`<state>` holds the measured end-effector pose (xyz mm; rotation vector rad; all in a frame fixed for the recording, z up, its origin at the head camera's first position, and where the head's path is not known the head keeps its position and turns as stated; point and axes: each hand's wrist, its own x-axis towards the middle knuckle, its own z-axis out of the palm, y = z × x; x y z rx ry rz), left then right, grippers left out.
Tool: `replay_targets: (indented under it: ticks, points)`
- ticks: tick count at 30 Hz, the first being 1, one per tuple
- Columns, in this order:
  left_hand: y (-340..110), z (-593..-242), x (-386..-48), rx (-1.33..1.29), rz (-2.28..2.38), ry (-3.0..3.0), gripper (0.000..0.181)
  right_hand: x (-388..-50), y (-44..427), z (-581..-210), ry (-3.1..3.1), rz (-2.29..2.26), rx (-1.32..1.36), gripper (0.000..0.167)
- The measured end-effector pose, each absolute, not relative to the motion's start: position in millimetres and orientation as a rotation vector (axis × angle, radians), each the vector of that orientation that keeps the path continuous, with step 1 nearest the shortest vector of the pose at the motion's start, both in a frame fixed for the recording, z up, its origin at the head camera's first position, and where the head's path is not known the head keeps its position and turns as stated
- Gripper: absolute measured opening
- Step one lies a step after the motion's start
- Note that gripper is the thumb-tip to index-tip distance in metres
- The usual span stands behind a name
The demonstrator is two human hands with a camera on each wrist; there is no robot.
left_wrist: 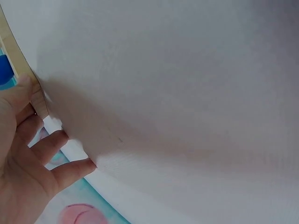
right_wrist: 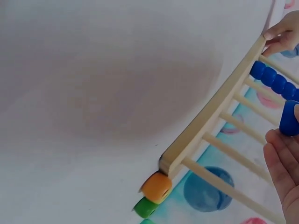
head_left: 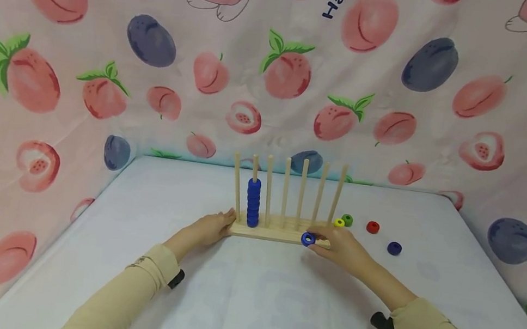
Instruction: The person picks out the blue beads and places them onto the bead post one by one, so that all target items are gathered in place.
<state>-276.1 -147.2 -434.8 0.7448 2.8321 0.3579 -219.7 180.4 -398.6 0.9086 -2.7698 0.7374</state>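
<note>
A wooden rack with upright pegs stands on the table, its pale base (head_left: 265, 234) running left to right. On its second peg from the left sits a stack of blue beads (head_left: 253, 202). My left hand (head_left: 208, 229) grips the left end of the base, the thumb against the wood in the left wrist view. Between the thumb and fingers of my right hand (head_left: 344, 249) is a blue bead (head_left: 307, 244), its hole facing the head camera. It is held in front of the base near the right end, apart from the pegs. The other pegs are bare.
Past the rack's right end lie loose beads: a yellow one (head_left: 336, 223), a green one (head_left: 347, 216), a red one (head_left: 373, 225) and a dark blue one (head_left: 394, 246). A fruit-patterned cloth (head_left: 269, 116) hangs behind the white table (head_left: 247, 299).
</note>
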Motion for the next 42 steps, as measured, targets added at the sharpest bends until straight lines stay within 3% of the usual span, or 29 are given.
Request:
replay_targets:
  ticks: [24, 42]
  points:
    - [-153.9, -438.3, -272.8, 0.746, 0.388, 2.812, 0.051, -236.5, 130.3, -387.8, -2.405, 0.816, 1.095, 0.034]
    - [-147.0, -436.3, -273.9, 0.709, 0.402, 2.830, 0.052, -246.5, 112.2, -369.5, -2.336, 0.894, 0.987, 0.036]
